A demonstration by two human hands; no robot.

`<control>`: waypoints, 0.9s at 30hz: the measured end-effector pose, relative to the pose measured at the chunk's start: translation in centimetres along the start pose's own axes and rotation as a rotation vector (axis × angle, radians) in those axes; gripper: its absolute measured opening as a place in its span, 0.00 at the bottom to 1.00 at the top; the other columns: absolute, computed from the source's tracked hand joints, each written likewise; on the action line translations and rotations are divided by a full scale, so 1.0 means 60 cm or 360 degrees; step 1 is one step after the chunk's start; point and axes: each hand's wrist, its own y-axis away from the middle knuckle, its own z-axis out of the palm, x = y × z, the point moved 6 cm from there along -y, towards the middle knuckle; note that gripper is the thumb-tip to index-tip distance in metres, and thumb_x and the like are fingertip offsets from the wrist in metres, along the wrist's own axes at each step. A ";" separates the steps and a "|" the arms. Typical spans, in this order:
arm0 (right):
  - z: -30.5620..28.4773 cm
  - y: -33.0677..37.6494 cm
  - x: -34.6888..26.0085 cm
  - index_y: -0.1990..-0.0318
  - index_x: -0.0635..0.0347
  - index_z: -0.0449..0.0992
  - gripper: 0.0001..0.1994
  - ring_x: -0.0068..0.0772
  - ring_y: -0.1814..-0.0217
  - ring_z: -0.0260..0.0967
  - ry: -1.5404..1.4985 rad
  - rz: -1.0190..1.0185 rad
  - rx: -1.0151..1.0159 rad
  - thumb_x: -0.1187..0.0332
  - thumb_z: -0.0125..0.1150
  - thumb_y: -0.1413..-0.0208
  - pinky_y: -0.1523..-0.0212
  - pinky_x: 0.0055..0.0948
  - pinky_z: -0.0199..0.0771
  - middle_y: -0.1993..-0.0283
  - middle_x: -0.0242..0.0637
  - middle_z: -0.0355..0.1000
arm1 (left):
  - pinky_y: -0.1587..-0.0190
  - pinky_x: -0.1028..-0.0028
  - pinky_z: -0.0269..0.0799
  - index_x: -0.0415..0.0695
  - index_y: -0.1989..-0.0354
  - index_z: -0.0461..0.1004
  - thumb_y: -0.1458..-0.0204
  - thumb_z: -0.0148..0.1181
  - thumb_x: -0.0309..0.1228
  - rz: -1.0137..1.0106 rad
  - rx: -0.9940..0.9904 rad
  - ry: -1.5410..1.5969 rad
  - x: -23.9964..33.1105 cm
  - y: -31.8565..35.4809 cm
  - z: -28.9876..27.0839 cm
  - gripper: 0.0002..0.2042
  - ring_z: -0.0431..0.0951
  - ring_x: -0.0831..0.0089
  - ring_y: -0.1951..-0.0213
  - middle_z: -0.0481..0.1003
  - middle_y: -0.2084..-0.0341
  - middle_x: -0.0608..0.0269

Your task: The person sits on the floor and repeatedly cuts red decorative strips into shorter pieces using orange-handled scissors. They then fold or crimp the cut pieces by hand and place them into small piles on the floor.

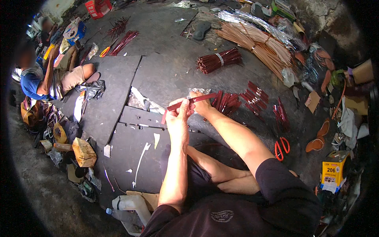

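Yellow rectangular box (331,172) at lower right; red crate-like box (94,8) at upper left.

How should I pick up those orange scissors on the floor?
Take the orange scissors by the two handle loops, coming from above on the person's right side. They lie flat on the dark floor, loops spread apart and uncovered, so fingers likely slip in safely, away from the blades.

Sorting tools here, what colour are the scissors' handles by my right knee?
Orange handles on the scissors, clearest in the head view.
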 end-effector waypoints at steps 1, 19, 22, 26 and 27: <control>-0.001 -0.003 0.006 0.66 0.63 0.73 0.06 0.54 0.56 0.74 -0.0026 0.0061 -0.0041 0.72 0.53 0.48 0.56 0.50 0.71 0.67 0.53 0.74 | 0.57 0.77 0.74 0.42 0.56 0.73 0.42 0.62 0.36 0.0010 -0.0003 -0.0017 0.001 0.004 0.004 0.12 0.77 0.77 0.63 0.76 0.65 0.64; -0.296 0.227 0.008 0.53 0.72 0.72 0.11 0.33 0.54 0.76 -0.2051 0.0440 0.0218 0.74 0.57 0.39 0.53 0.30 0.81 0.55 0.45 0.74 | 0.63 0.80 0.67 0.42 0.58 0.81 0.41 0.59 0.35 -0.0026 -0.0433 -0.0765 -0.024 0.077 0.065 0.11 0.71 0.83 0.70 0.77 0.72 0.70; -0.345 0.336 0.009 0.56 0.69 0.74 0.09 0.31 0.58 0.77 -0.1844 0.0482 0.0446 0.74 0.61 0.41 0.55 0.28 0.80 0.59 0.41 0.76 | 0.66 0.79 0.66 0.39 0.62 0.81 0.42 0.61 0.35 -0.0086 -0.0729 -0.0765 -0.054 0.135 0.126 0.10 0.72 0.83 0.70 0.79 0.71 0.68; -0.417 0.438 -0.021 0.57 0.66 0.76 0.09 0.28 0.60 0.77 -0.1109 0.0215 0.0572 0.76 0.65 0.45 0.58 0.27 0.78 0.61 0.38 0.77 | 0.66 0.82 0.64 0.41 0.70 0.77 0.42 0.62 0.34 -0.0231 -0.0904 -0.0532 -0.104 0.209 0.166 0.09 0.71 0.84 0.70 0.77 0.71 0.68; -0.428 0.458 -0.023 0.58 0.65 0.76 0.10 0.29 0.61 0.77 -0.1076 0.0183 0.0566 0.74 0.66 0.46 0.58 0.29 0.78 0.61 0.39 0.77 | 0.65 0.82 0.65 0.41 0.67 0.77 0.41 0.61 0.33 -0.0346 -0.0955 -0.0366 -0.117 0.228 0.176 0.08 0.71 0.84 0.69 0.77 0.71 0.69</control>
